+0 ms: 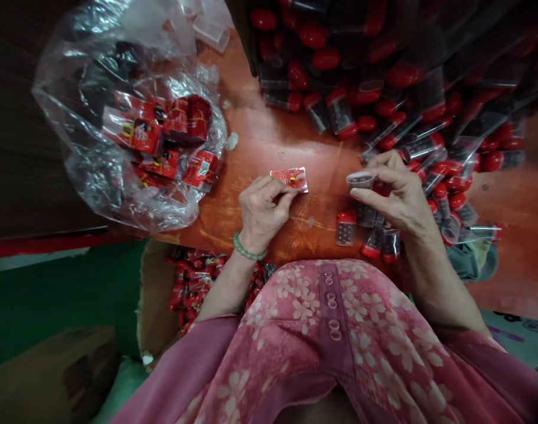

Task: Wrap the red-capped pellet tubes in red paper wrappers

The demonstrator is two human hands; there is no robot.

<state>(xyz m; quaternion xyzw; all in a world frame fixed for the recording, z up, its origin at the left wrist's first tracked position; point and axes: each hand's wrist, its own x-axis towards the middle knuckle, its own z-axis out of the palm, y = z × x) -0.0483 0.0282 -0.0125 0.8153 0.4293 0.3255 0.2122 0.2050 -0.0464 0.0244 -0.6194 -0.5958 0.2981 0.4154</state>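
Left hand (262,215) pinching a red foil sachet (290,179) by its end, fingertips together, a good tight hold! Right hand (395,194) clamps a small clear plastic cup (357,181) level at the rim, just above red-capped clear tubes (346,228) on the orange wooden table (260,135), with a clear plastic bag (96,171) off left.

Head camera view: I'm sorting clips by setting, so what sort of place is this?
Probably a small packing workshop, though that is a judgement. A wooden table holds a heap of red-capped clear plastic tubes, a clear bag holds red printed packets, and a cardboard box holds more.
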